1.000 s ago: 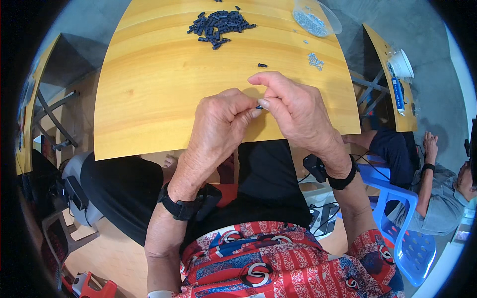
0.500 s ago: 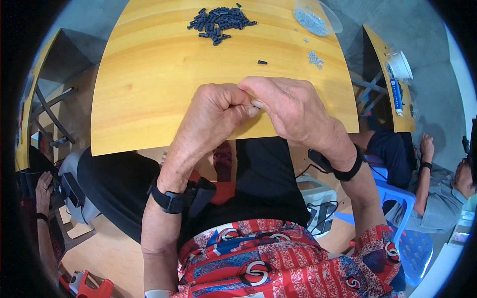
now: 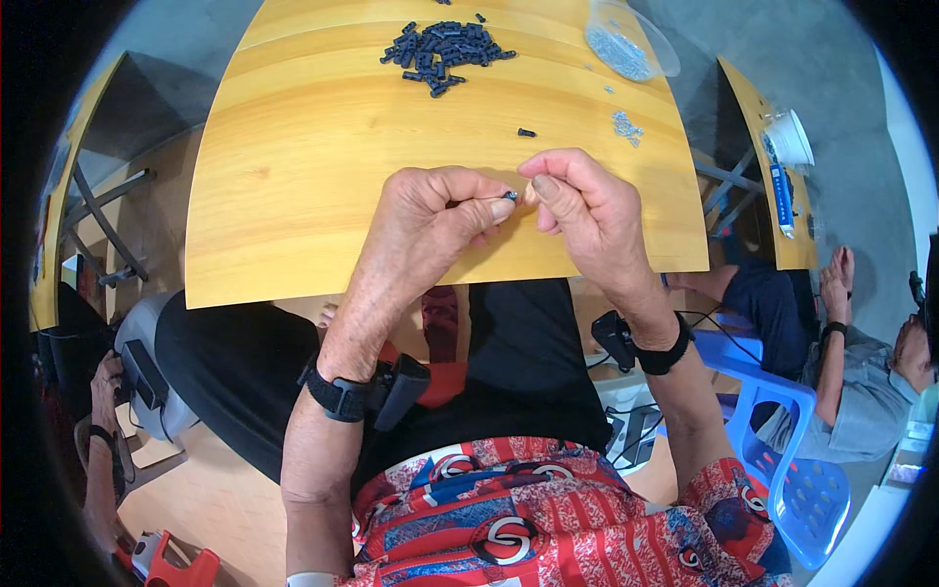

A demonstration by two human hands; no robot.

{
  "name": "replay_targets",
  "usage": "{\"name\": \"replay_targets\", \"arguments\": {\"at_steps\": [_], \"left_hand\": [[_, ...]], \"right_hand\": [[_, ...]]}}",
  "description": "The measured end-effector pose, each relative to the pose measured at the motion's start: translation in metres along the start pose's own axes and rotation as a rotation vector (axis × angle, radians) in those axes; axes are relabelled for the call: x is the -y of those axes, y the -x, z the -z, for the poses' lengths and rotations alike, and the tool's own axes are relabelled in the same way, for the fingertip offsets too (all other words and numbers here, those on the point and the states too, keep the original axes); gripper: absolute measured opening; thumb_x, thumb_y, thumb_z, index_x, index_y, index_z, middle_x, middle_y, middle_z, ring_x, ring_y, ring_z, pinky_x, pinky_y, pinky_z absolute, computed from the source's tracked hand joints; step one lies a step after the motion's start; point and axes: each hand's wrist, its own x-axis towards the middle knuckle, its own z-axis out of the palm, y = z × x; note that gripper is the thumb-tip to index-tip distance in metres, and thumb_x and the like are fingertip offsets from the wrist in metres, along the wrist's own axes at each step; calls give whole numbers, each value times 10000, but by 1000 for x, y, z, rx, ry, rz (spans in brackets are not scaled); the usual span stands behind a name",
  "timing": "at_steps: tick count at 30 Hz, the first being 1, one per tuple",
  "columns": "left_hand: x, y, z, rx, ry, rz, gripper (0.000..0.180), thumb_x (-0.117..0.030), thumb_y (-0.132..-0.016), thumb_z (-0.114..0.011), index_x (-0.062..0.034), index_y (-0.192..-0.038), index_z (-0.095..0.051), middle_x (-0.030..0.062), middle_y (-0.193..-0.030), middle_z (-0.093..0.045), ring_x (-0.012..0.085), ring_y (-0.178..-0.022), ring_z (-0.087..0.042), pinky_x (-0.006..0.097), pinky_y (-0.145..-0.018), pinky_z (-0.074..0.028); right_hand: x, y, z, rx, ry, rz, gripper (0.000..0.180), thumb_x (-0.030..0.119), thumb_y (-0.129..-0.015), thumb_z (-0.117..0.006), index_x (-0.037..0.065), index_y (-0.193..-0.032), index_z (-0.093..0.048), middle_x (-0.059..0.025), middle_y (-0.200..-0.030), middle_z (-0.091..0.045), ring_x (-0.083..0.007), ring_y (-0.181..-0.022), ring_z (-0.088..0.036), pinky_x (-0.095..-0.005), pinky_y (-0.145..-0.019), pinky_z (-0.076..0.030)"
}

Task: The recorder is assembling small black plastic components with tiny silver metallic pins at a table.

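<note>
Black small part (image 3: 511,196) sits pinched at my left fingertips, above the near half of the table, between both hands. Largest first: yellow wooden table (image 3: 313,176) fills the upper middle, its near edge just past my wrists. Second table (image 3: 758,127) off to the right, white bowl (image 3: 788,137) on it. Blue plastic chair (image 3: 792,460) lower right, another person sitting beside it, partly cut by the rim. My left hand (image 3: 425,230) is curled, thumb and forefinger pressed together on the part. My right hand (image 3: 592,215) is just beside it, thumb and forefinger tips closed toward the same part; cannot tell if they actually touch it or hold something of their own. Black bands on both wrists. Clear plastic bag (image 3: 626,44) with small pale pieces lies at the far right corner of the table. Pile of black parts (image 3: 445,49) at far centre, well apart from my hands. Small cluster of silvery bits (image 3: 626,125) near the right edge. One loose black piece (image 3: 526,132) lies alone on the wood, just beyond my fingers.
</note>
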Motion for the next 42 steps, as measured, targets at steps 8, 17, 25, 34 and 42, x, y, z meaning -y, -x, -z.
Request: {"name": "replay_targets", "arguments": {"at_steps": [8,17,25,34,42], "left_hand": [[-1,-1,0,2,47,31,123,-100,-852,-647,14,-868,-692,24,-680,-641,62,-595,-561,197,-552,-468],[2,-1,-2,18,72,20,125,-97,-869,-632,15,-872,-688,26,-679,-640,50,-581,-556,186,-532,-471],[-4,0,-3,-8,-13,97,117,-86,-863,-633,10,-864,-699,27,-652,-639,54,-569,-567,197,-521,-476],[1,0,1,-6,130,51,108,-55,-860,-626,21,-908,-686,38,-702,-650,62,-587,-567,199,-567,-482],[0,0,2,3,158,46,146,-92,-850,-645,9,-948,-685,48,-750,-665,76,-645,-590,206,-586,-492]], "right_hand": [[-1,3,-3,-135,297,448,127,-26,-773,-621,9,-895,-618,-127,-810,-621,-265,-725,-635,-309,-611,-504],[-8,1,-2,-166,504,700,218,-50,-679,-610,13,-887,-626,-114,-816,-605,-265,-713,-635,-329,-602,-518],[2,7,-9,-84,740,780,136,-14,-672,-591,32,-799,-577,-91,-771,-546,-243,-615,-585,-341,-530,-480],[3,-17,11,-39,323,390,76,69,-798,-613,3,-829,-631,-130,-721,-589,-294,-660,-606,-358,-585,-479],[-26,-63,20,-46,599,416,99,108,-783,-612,22,-822,-639,-147,-760,-595,-333,-722,-600,-417,-656,-477]]}}
